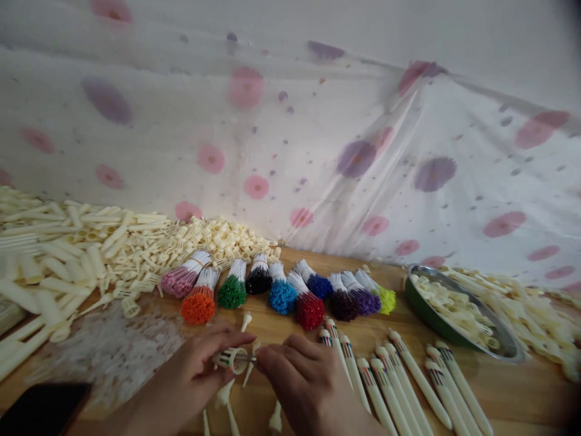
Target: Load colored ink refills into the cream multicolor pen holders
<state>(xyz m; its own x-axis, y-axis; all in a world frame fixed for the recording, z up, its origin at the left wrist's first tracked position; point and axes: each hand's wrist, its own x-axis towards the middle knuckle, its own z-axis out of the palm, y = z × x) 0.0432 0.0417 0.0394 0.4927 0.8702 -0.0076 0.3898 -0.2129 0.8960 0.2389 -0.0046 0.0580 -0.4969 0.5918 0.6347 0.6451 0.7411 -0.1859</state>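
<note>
My left hand (200,369) is closed around a small cream pen holder part (232,359) with coloured refill ends in it, held low over the wooden table (508,387). My right hand (299,378) pinches a thin refill at the part's open end, fingers pressed together. Just beyond my hands lies a row of bundled coloured refills (281,290): pink, orange, green, black, blue, red, purple, yellow-green. To the right of my right hand lie several assembled cream pens (408,378) side by side.
A heap of cream pen barrels and small cage parts (91,248) fills the left. A green metal bowl (424,309) of cream parts sits at the right, with more parts (535,315) beyond it. A flowered cloth (290,139) hangs behind. Loose tips (227,402) lie near my wrists.
</note>
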